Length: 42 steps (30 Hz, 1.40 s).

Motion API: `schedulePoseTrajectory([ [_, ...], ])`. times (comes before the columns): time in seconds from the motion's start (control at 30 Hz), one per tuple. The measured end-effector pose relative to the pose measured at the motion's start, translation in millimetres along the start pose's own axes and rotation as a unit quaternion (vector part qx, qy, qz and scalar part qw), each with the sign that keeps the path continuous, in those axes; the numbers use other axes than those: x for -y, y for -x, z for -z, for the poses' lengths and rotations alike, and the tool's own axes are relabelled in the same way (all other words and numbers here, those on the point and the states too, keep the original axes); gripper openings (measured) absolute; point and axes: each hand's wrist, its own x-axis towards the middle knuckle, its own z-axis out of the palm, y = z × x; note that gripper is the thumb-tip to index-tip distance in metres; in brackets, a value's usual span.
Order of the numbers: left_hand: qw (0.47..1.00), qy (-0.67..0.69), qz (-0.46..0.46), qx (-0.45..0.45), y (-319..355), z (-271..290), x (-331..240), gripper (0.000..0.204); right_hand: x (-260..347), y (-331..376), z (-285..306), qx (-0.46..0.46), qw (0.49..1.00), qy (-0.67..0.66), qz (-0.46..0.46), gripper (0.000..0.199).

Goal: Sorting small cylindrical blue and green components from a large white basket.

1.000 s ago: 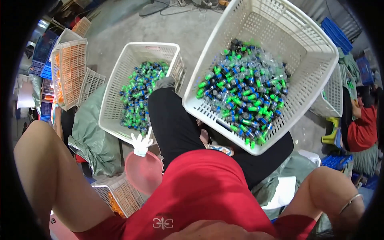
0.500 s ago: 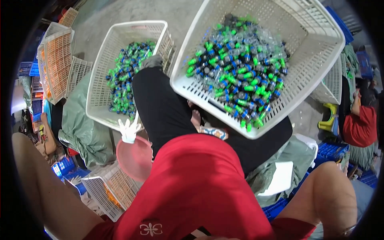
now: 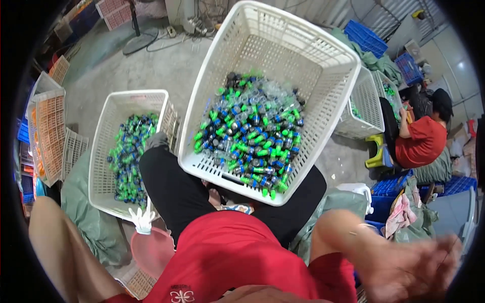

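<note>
1. Right hand [image 3: 419, 270]: low right in the head view, blurred by motion, fingers spread and loose as far as the blur lets me read; nothing in it that I can make out. It hangs off to the person's right, well apart from the baskets.
2. Left hand: out of the picture. Only the bare left forearm [image 3: 65, 252] shows at the lower left, so whether that hand grips anything cannot be told.
3. Large white basket [image 3: 283, 60]: propped across the black-trousered lap, tilted toward the person. Small bottles with green caps [image 3: 250, 134] are heaped in its near half; the far half shows bare mesh.
4. Second white basket [image 3: 108, 108]: on the floor at the left knee, a thinner layer of the same bottles [image 3: 126, 151] along its right side.
5. Judgement: the lap basket holds by far the most bottles and the floor basket fewer; a large share looks unhandled.
6. Around: a white glove [image 3: 141, 220] over a pink tub [image 3: 151, 252]; another person in red [image 3: 422, 141] seated at right.
</note>
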Motion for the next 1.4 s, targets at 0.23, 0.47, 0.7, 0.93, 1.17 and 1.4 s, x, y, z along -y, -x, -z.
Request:
schedulePoseTrajectory([
  [0.23, 0.996, -0.034, -0.081, 0.003, -2, -9, -20, 0.041, -21, 86, -2, 0.034, 0.888, -0.215, -0.405, 0.035],
  [0.47, 0.906, 0.045, 0.414, -0.075, 113, -34, 28, 0.034, -22, 56, -67, -0.021, 0.788, -0.383, -0.482, 0.036],
  [0.7, 0.804, 0.130, 0.576, -0.068, 169, -22, 24, 0.044, -53, 71, -76, 0.109, 0.759, -0.523, -0.373, 0.055],
  [0.93, 0.797, 0.108, 0.593, -0.044, 187, -21, 18, 0.038, -59, 73, -86, 0.137, 0.737, -0.558, -0.357, 0.051],
  [1.17, 0.781, 0.129, 0.610, -0.030, 203, -24, 17, 0.027, -37, 30, -63, 0.137, 0.734, -0.436, -0.503, 0.032],
  [1.4, 0.749, 0.081, 0.658, -0.004, 218, -18, 22, 0.022, -11, 33, -30, 0.154, 0.870, -0.408, -0.230, 0.022],
])
